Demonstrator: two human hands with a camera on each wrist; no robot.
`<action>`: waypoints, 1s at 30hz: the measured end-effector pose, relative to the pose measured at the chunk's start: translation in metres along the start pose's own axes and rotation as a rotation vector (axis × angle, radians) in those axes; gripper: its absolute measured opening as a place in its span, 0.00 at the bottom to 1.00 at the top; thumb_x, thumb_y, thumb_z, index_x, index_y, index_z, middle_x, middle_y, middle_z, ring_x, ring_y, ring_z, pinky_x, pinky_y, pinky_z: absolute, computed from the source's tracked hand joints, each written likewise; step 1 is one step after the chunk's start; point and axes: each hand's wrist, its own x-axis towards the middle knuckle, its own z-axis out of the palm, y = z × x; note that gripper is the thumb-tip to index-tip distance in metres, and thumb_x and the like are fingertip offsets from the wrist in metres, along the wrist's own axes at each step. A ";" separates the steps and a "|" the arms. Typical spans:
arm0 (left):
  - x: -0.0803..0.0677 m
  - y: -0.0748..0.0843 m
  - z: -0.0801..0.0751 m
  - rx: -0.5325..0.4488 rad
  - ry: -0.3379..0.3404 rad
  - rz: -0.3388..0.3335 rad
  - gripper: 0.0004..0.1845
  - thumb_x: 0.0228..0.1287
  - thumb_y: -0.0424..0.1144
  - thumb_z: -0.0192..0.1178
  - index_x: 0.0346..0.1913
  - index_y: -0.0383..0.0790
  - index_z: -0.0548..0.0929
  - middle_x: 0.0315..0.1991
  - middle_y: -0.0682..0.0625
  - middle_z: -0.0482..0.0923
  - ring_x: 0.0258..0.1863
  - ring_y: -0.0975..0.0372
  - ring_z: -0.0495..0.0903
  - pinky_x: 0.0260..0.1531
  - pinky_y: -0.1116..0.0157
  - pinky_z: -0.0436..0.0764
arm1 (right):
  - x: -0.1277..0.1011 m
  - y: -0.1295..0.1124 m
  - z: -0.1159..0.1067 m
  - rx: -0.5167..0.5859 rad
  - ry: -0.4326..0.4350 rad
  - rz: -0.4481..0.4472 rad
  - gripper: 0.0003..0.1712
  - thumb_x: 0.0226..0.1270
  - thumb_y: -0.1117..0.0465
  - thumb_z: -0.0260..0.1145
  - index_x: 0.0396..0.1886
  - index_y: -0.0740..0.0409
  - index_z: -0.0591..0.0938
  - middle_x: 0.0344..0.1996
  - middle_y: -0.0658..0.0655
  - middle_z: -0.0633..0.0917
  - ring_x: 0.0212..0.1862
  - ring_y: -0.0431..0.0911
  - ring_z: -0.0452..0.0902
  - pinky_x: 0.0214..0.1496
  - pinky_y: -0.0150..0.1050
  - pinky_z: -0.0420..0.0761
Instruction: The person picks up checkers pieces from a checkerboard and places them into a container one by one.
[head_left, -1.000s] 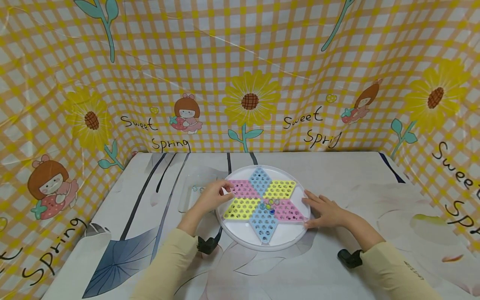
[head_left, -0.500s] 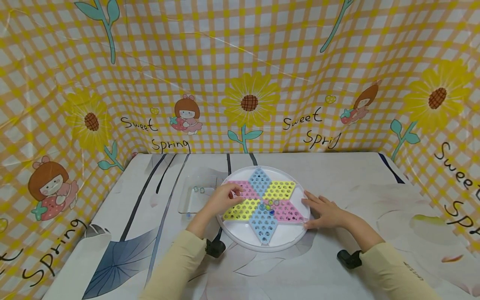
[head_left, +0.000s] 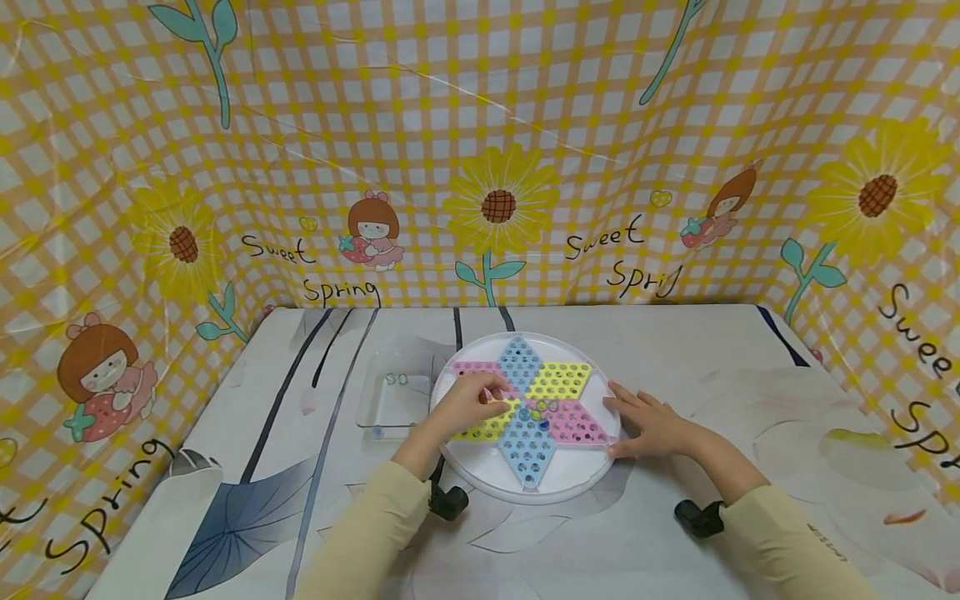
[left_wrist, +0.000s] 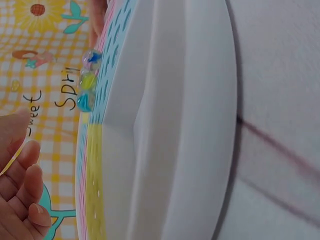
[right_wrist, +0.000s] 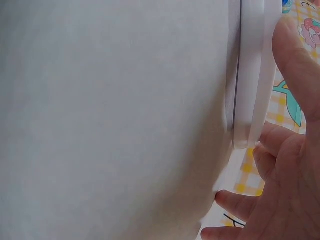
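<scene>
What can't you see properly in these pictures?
Head view: some pink and yellow holes on the round white plastic board, covered by the left hand.
Left wrist view: whether that hand pinches anything; the left edge cuts it off.
Head view: two clear round things in the clear rectangular plastic box; too small.
Head view: dark writing on the beige right sleeve; unreadably small.

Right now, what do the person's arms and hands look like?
Left hand and right hand are bare. The left sleeve and right sleeve are pale yellow, the right one with small dark lettering. A black gadget sits by each wrist.
</scene>
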 end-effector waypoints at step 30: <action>0.013 0.009 0.026 0.146 -0.104 -0.130 0.14 0.57 0.40 0.63 0.46 0.42 0.80 0.31 0.56 0.72 0.30 0.67 0.69 0.33 0.72 0.70 | 0.000 0.002 0.001 0.008 -0.001 -0.011 0.53 0.48 0.35 0.66 0.65 0.65 0.62 0.69 0.68 0.50 0.62 0.77 0.45 0.53 0.76 0.47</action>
